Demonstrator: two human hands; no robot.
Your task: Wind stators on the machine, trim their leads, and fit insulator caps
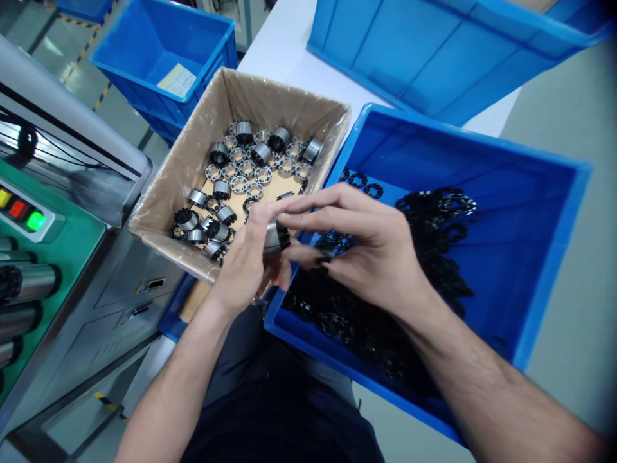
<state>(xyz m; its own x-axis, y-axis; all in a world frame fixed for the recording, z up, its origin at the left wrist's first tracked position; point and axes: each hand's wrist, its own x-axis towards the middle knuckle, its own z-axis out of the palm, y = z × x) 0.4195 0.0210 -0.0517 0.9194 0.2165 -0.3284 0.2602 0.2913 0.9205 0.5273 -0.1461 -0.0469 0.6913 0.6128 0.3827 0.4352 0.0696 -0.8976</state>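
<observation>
My left hand (pixel 243 263) is closed round a stator core (pixel 274 239), a short silvery metal cylinder with a black end, held above the near right corner of the lined box. From the right, my right hand (pixel 366 238) reaches over it, its index and middle fingers at the core's upper end. The right thumb is smeared by motion. Below the right fingers shows a small dark piece (pixel 325 258), too blurred to make out. Fingers hide much of the core. Black toothed rings (pixel 457 203) lie heaped in the blue bin (pixel 530 173) beneath my right hand.
A plastic-lined cardboard box (pixel 284 96) holds several loose cores (pixel 261 154) and bare metal rings. Another blue bin (pixel 385 51) stands on the white table (pixel 284 38) behind. At far left are stacked blue crates (pixel 159 38) and a green-topped machine (pixel 77 241) with lit buttons.
</observation>
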